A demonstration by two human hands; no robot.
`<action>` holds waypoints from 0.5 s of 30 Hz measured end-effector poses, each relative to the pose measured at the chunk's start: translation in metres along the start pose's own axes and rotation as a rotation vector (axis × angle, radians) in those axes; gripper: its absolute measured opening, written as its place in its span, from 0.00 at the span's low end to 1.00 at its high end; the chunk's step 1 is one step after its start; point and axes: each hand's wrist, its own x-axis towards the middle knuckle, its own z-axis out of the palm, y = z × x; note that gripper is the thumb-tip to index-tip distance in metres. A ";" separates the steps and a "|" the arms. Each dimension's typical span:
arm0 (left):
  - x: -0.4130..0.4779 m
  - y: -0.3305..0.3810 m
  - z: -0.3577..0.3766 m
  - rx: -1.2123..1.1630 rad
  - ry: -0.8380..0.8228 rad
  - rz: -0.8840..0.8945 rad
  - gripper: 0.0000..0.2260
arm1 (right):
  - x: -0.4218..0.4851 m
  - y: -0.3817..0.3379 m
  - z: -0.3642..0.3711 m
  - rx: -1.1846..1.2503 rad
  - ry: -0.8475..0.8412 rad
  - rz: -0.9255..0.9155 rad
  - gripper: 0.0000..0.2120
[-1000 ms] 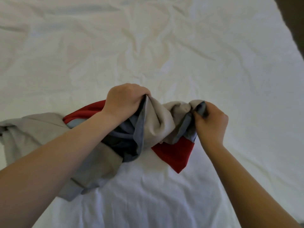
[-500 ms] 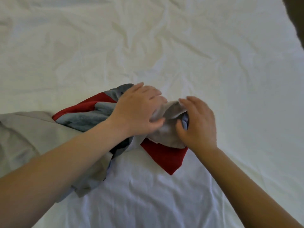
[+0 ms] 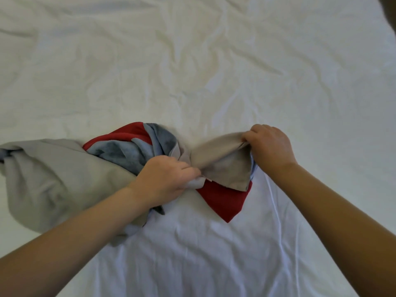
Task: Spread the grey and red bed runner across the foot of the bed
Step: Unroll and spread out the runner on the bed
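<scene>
On wrinkled white bed (image 3: 214, 61), bunched runner (image 3: 53, 179), left hand (image 3: 165, 181), right hand (image 3: 270, 146) gripping edge

White creased sheet (image 3: 192, 61) fills nearly whole view, soft even light; dark strip (image 3: 391, 11) top-right corner.

wrinkled white sheet (image 3: 192, 61), dark floor corner (image 3: 391, 9)

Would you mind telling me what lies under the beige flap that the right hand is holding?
Under the beige flap, a red panel of the runner shows, lying on the white sheet. How far the red continues beneath the flap is covered.
</scene>
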 end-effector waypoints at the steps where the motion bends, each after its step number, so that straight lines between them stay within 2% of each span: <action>1: -0.004 0.002 -0.001 0.000 0.000 0.024 0.08 | -0.001 0.001 -0.002 0.009 -0.003 0.015 0.10; 8: -0.020 0.019 -0.006 -0.050 -0.017 0.114 0.11 | -0.017 0.023 -0.014 -0.016 -0.011 0.082 0.12; 11: -0.028 0.031 -0.005 -0.063 -0.021 0.136 0.09 | -0.026 0.045 -0.021 -0.006 0.024 0.191 0.13; 13: -0.029 0.039 -0.004 -0.074 -0.062 0.159 0.09 | -0.034 0.058 -0.021 -0.019 0.029 0.304 0.15; 15: -0.027 0.045 -0.007 -0.092 -0.145 0.160 0.09 | -0.040 0.055 -0.019 -0.087 -0.031 0.330 0.16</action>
